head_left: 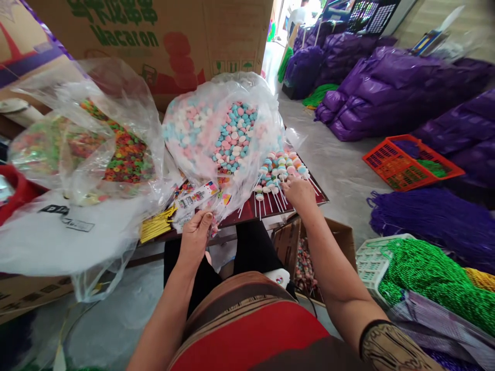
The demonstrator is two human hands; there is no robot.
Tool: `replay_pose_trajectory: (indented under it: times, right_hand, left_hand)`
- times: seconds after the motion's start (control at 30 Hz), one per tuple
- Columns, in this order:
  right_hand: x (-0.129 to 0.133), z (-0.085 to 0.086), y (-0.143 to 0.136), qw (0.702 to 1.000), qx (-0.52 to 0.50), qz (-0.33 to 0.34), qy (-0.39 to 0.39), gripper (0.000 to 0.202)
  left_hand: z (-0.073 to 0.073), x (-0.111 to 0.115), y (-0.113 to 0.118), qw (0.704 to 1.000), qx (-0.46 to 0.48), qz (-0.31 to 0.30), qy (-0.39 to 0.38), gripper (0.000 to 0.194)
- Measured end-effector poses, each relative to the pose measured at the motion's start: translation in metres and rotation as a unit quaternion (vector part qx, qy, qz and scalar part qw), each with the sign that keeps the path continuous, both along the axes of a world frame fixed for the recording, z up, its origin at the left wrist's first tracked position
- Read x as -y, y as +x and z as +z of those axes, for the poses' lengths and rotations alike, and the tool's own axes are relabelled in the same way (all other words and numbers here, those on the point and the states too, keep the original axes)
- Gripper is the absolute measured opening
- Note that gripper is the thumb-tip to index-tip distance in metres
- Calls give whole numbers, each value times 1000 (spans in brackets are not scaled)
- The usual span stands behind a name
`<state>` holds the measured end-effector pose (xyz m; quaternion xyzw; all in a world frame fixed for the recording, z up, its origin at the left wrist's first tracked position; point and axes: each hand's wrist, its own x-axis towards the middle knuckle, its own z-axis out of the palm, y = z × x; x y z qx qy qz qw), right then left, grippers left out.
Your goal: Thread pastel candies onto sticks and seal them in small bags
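Note:
My left hand [196, 234] is closed, thumb against fingers, on a small clear printed candy wrapper [214, 226] at the table's front edge. My right hand [300, 195] reaches into the pile of pastel candy lollipops [276, 170] on the right of the table. Its fingers are pinched at one of the lollipops, though the fingertips are partly hidden among the candies. White sticks point toward me from the pile. More printed wrappers [199, 196] lie left of centre, beside a bundle of yellow twist ties [158, 224].
Behind the wrappers stands a large clear bag of pastel candies [235, 134]; left of it, a bag of colourful ring candies [129, 162]. A cardboard box [340, 237] sits below at right. Purple sacks [379, 87], an orange basket [410, 165] and green cords [436, 273] occupy the floor.

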<state>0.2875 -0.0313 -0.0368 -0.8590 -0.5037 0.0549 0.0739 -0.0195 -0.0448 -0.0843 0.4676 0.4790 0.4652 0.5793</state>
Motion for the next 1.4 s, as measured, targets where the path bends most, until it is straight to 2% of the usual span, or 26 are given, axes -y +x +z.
replay_pose_trajectory:
  times: [0.13,0.2,0.27,0.33,0.4,0.5,0.57,0.67,0.8,0.9,1.0,1.1,1.27,1.33,1.4]
  right_hand:
    - [-2,-11,-3,1000,-10,-20,13,35]
    - [-1,-16,1,997,-40,-37,61,35]
    - [3,-21,5,984,-114,-46,131,36]
    - [11,-24,5,952,-222,-47,205,39]
    - [23,-24,1,904,-329,-32,273,39]
    - [45,-19,-12,840,-433,30,327,33]
    - [60,-13,-21,829,-454,86,314,27]
    - [75,-7,-31,837,-451,146,272,23]
    - [82,-7,-34,846,-443,159,249,21]
    - [83,-8,-30,862,-418,167,234,21]
    - [84,-7,-28,865,-415,176,221,24]
    - [81,-4,-39,839,-460,175,232,28]
    - [69,-3,-76,764,-573,157,254,33]
    - [66,-3,-87,755,-586,158,248,33]
    - [66,-3,-92,759,-583,160,242,31]
  left_hand:
    - [-3,-2,-3,1000,24,9,7,45]
    - [-5,-4,-7,999,25,18,20,45]
    - [-6,-5,-10,999,28,27,26,44]
    - [-7,-7,-13,998,34,36,36,45]
    - [-6,-8,-15,998,28,31,56,44]
    - [-3,-9,-19,995,-6,11,95,42]
    - [-1,-9,-22,992,-22,0,124,38]
    - [2,-10,-25,983,-34,-30,180,31]
    - [7,-12,-29,956,-73,-65,276,23]
    - [11,-13,-33,929,-125,-56,344,23]
    - [11,-14,-35,903,-196,-57,377,28]
    - [9,-13,-32,878,-251,-79,400,31]
    - [4,-10,-21,848,-305,-91,423,29]
    - [4,-10,-19,838,-322,-94,430,29]
    - [4,-10,-19,828,-337,-92,439,28]
